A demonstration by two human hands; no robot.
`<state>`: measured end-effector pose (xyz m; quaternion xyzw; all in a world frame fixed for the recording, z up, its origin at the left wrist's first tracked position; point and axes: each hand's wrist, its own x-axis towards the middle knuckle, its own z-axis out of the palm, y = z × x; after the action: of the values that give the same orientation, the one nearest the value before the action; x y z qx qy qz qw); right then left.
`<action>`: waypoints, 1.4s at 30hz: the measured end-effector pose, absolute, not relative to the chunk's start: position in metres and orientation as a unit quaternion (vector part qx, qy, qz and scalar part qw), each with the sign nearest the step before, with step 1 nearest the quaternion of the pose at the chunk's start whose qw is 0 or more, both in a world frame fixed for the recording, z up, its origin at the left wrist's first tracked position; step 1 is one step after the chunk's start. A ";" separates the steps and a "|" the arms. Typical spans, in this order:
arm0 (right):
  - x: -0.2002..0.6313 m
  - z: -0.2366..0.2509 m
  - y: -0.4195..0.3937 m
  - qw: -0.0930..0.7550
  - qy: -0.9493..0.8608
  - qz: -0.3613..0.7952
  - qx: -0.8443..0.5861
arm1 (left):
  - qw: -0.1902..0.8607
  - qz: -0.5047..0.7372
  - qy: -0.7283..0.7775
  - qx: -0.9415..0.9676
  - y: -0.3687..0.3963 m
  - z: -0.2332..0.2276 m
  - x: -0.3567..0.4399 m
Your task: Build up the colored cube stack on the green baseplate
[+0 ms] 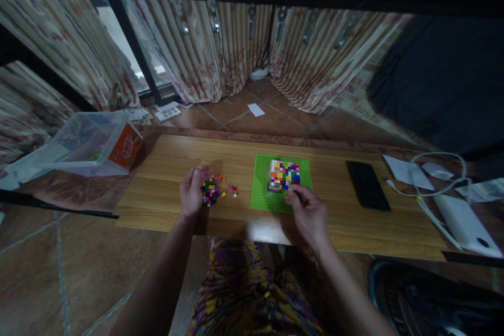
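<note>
On a green studded baseplate [260,189] stands a low block of many small coloured toy bricks [284,173]. My right hand [311,212] is at the block's near right corner, with thumb and fingers pinched together. Whatever lies in the pinch is too small to make out. My left hand [191,193] rests on its side at the left edge of a pile of loose small bricks [210,190]. Its fingers are extended and partly curled around the far side of the pile, holding nothing that shows. A few single bricks [235,195] lie between the pile and the baseplate.
The wooden tabletop [157,178] carries a black phone [368,185] to the right. Beyond it are a white cable [464,168] and a white power bank [468,226]. A clear plastic box [90,142] with an orange label stands left; curtains [220,47] hang ahead.
</note>
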<state>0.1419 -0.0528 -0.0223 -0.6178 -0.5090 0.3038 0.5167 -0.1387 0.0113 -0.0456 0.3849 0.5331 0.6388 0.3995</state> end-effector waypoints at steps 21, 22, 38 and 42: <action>0.130 -0.005 -0.036 0.367 -0.661 0.065 -0.651 | 0.404 0.639 0.529 0.387 0.011 -0.046 -0.139; 0.130 -0.006 -0.035 0.372 -0.658 0.065 -0.651 | 0.404 0.639 0.528 0.387 0.011 -0.046 -0.139; 0.135 -0.018 -0.042 0.441 -0.602 0.120 -0.655 | 0.397 0.631 0.538 0.393 0.011 -0.044 -0.136; 0.140 -0.016 -0.046 0.446 -0.594 0.116 -0.659 | 0.393 0.630 0.535 0.403 0.011 -0.043 -0.137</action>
<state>0.1402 -0.0458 -0.0156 -0.6588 -0.5944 0.1161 0.4462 -0.1367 0.0105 -0.0435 0.4035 0.5347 0.6299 0.3931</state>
